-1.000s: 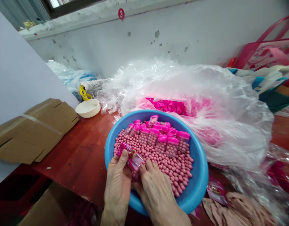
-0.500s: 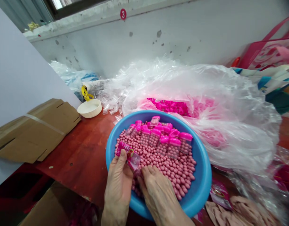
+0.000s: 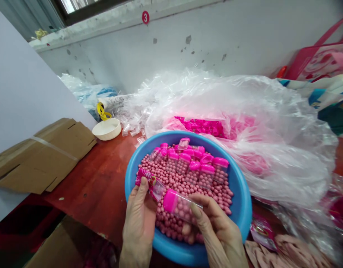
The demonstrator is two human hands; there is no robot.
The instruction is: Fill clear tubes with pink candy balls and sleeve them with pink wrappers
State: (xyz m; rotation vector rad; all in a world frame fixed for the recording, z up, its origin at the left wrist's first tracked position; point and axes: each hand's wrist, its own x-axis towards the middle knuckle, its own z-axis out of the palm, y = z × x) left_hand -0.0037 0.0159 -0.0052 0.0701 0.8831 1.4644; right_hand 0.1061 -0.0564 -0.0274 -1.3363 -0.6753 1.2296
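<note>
My left hand [image 3: 139,219] pinches a small clear plastic pack [image 3: 156,189] with a pink end and a gold-coloured ring, just above the beads. My right hand [image 3: 216,234] is shut on a clear bottle with a bright pink cap [image 3: 181,206], lying almost level and holding pink beads. Both hands are over a blue plastic basin [image 3: 241,216] filled with pink beads [image 3: 213,190]. Several pink-capped bottles [image 3: 193,167] stand in the beads beyond my hands. My hands hide the basin's near part.
The basin sits on a worn red-brown tabletop [image 3: 87,178]. A flattened cardboard box [image 3: 45,156] lies left, near a white bowl [image 3: 106,129]. Behind the basin, a large plastic bag [image 3: 260,149] holds pink caps; loose clear tubes [image 3: 137,111] are heaped beside it.
My right hand has risen from the beads and now holds a pink-capped bottle. My left hand and its pack have barely moved.
</note>
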